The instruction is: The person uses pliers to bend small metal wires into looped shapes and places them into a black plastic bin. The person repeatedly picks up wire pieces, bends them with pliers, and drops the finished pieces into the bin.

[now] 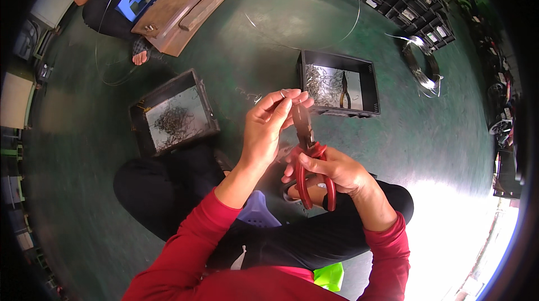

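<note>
- Evidently, the relation that matters lies between the pliers (312, 151) and a small bent wire piece (283, 94) at the left fingertips.
- Left hand (263, 127): thumb and fingers drawn together in a pinch, with the wire piece showing as a thin bright curve at the tips. The grip appears light; most of the piece is hidden by the fingers.
- Right hand (339, 171): wrapped about the red handles of the pliers, thumb across the near side, just below the pivot.
- Long axis of the pliers: handles toward the lap, nose directed away from the body and leaning slightly left, up to the left fingertips.
- Position of the wire piece: beyond the right hand and to its left, just past the plier nose. The left hand is the nearer, being in contact with it.
- Not determinable: whether the plier jaws are parted or meet, whether they touch the wire, and which way the wire's own length runs.
- Surroundings: a black bin (369, 85) with wire pieces and second pliers (345, 90) stands beyond the hands, slightly right; another black bin (136, 130) stands left of the left hand.
</note>
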`<state>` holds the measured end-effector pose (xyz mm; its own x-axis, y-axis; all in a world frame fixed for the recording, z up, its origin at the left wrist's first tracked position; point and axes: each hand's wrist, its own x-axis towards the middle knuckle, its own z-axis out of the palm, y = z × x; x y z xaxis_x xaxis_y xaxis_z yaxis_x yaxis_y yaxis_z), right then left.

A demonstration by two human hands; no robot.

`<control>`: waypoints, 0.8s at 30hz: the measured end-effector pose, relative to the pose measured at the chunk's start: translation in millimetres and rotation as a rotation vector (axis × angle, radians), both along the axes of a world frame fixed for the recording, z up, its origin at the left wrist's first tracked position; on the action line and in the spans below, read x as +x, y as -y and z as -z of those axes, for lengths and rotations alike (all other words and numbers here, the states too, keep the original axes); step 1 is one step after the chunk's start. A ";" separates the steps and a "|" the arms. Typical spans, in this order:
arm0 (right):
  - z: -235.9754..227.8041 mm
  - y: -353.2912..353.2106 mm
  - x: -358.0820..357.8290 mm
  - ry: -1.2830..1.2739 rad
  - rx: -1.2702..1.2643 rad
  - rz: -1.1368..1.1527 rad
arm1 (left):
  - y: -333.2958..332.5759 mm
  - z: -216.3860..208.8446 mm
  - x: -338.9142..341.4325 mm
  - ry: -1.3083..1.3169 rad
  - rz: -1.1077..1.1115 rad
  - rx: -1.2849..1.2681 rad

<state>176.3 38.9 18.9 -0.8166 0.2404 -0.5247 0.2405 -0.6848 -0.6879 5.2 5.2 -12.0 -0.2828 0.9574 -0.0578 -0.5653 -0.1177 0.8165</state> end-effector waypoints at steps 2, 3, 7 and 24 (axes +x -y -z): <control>-2.2 -0.3 -0.8 -0.019 -0.037 0.007 | 0.2 0.9 2.2 -0.055 -0.023 0.025; -3.5 -0.3 -1.1 -0.042 -0.049 0.013 | 0.3 1.4 3.2 -0.051 -0.028 0.055; -7.4 0.1 -0.8 -0.103 -0.100 0.032 | -1.3 4.2 7.2 -0.058 -0.045 0.170; -11.9 2.8 10.7 0.561 0.865 0.063 | 3.8 -2.5 -32.9 -0.041 0.376 -0.172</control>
<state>186.9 36.1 30.7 -0.4806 0.7507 -0.4533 0.6595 -0.0312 -0.7510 -27.7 1.4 -9.5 0.0794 0.9718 -0.2221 -0.5098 0.2311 0.8287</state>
